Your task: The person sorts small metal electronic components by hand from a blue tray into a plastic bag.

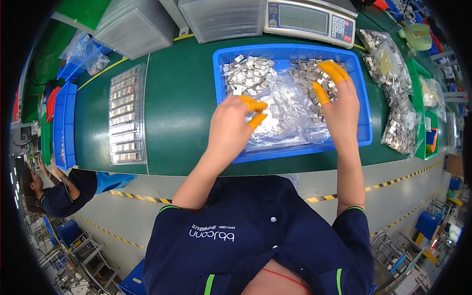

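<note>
A blue tray (365, 108) holds heaps of small silvery metal parts (250, 73) and a clear plastic bag (285, 96). My left hand (231, 123), with yellow finger covers, is curled over the tray's left side, thumb and fingers drawn close together. Anything between those fingertips is too small to make out. Over the right-hand heap of metal parts (304, 71) is my right hand (341, 105), also in yellow finger covers. Its thumb and fingers are apart, with the fingertips at the parts.
A clear blister tray (142, 118) with rows of parts lies left on the green table (182, 108). Behind are stacked clear trays (221, 19) and a digital scale (309, 22). Bags of parts (397, 93) lie right. A person (64, 194) is at far left.
</note>
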The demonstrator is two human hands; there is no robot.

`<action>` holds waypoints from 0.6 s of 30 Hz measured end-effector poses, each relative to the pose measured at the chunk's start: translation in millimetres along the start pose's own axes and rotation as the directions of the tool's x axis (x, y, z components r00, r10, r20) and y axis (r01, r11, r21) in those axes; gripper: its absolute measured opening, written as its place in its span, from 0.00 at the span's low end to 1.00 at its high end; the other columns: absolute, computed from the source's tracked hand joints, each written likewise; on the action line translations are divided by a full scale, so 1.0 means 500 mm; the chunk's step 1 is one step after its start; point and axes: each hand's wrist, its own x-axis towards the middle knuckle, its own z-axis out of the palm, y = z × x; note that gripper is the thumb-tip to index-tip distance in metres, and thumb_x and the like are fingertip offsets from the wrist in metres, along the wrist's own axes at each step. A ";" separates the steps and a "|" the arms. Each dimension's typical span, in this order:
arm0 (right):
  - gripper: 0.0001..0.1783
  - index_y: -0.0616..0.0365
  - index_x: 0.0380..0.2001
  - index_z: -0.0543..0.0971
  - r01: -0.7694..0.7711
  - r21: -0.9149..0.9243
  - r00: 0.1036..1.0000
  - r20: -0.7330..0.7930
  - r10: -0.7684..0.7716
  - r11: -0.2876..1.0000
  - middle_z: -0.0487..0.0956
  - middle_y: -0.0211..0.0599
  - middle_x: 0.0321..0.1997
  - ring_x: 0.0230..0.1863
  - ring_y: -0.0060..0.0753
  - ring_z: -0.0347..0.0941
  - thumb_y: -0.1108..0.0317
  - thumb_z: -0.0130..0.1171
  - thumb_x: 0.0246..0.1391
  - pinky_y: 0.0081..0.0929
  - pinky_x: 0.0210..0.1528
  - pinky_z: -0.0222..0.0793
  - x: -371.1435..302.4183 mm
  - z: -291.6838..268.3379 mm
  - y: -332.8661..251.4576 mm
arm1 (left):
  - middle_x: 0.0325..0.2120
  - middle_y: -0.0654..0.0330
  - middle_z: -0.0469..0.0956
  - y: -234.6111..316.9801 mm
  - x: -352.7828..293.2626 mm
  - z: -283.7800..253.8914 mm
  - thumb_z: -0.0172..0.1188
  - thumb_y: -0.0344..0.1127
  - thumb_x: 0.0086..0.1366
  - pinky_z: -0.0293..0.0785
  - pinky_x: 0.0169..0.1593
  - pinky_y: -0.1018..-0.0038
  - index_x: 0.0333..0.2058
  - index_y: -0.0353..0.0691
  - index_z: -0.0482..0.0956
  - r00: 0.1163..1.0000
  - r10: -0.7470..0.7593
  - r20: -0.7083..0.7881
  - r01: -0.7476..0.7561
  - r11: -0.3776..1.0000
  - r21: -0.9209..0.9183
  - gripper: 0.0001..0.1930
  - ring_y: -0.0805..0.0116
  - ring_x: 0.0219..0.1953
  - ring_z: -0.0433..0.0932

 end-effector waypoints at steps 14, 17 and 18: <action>0.07 0.58 0.24 0.79 0.614 -0.113 0.675 0.589 -0.445 0.781 0.77 0.34 0.26 0.42 0.32 0.70 0.70 0.61 0.36 0.41 0.65 0.47 -0.005 0.072 0.025 | 0.26 0.54 0.73 -0.022 -0.009 0.075 0.63 0.27 0.45 0.72 0.35 0.65 0.26 0.34 0.75 0.962 0.083 0.259 -0.171 0.925 0.340 0.08 0.57 0.32 0.75; 0.06 0.58 0.22 0.79 0.615 -0.120 0.683 0.575 -0.450 0.780 0.77 0.34 0.26 0.43 0.32 0.70 0.69 0.62 0.35 0.41 0.64 0.49 -0.011 0.076 0.033 | 0.26 0.54 0.75 -0.023 -0.006 0.066 0.62 0.26 0.45 0.72 0.34 0.67 0.26 0.34 0.75 0.961 0.039 0.273 -0.111 0.961 0.253 0.07 0.57 0.31 0.76; 0.06 0.58 0.21 0.79 0.605 -0.108 0.692 0.562 -0.453 0.789 0.77 0.34 0.26 0.43 0.32 0.70 0.69 0.63 0.35 0.40 0.63 0.49 -0.015 0.078 0.033 | 0.26 0.53 0.76 -0.022 -0.007 0.059 0.62 0.26 0.46 0.73 0.34 0.68 0.26 0.33 0.75 0.960 -0.003 0.281 -0.057 0.977 0.205 0.07 0.57 0.30 0.77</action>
